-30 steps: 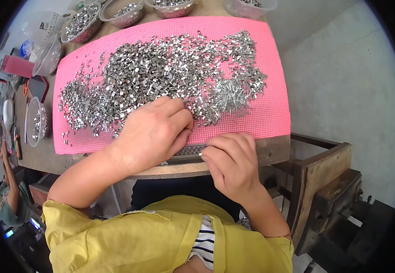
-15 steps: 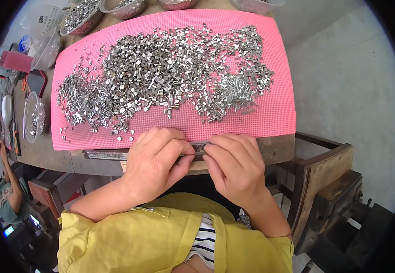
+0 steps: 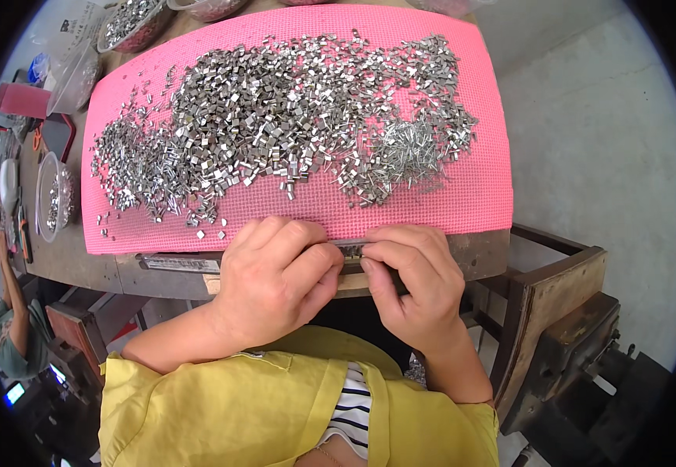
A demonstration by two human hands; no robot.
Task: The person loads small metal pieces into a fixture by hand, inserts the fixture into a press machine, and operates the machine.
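Observation:
My left hand is closed at the near edge of a pink textured mat, thumb tucked against the curled fingers; what they pinch is hidden. Close by on its right, my right hand has thumb and fingertips bent together at a long dark metal bar, seen in the gap between the hands. Anything in those fingertips is too small to make out. A pale strip shows along the bar's left end. Beyond both hands, a wide heap of small silver metal pieces and a bunch of thin metal pins lie on the mat.
Clear plastic tubs of metal pieces stand along the far edge, one at the far left. Another tub sits left of the mat. A wooden frame is at the right. Another person is at the far left.
Both hands have shifted slightly right along the bar. The left fingers have curled in more, and the right thumb has moved a little away from the left hand. The whole view has shifted slightly.

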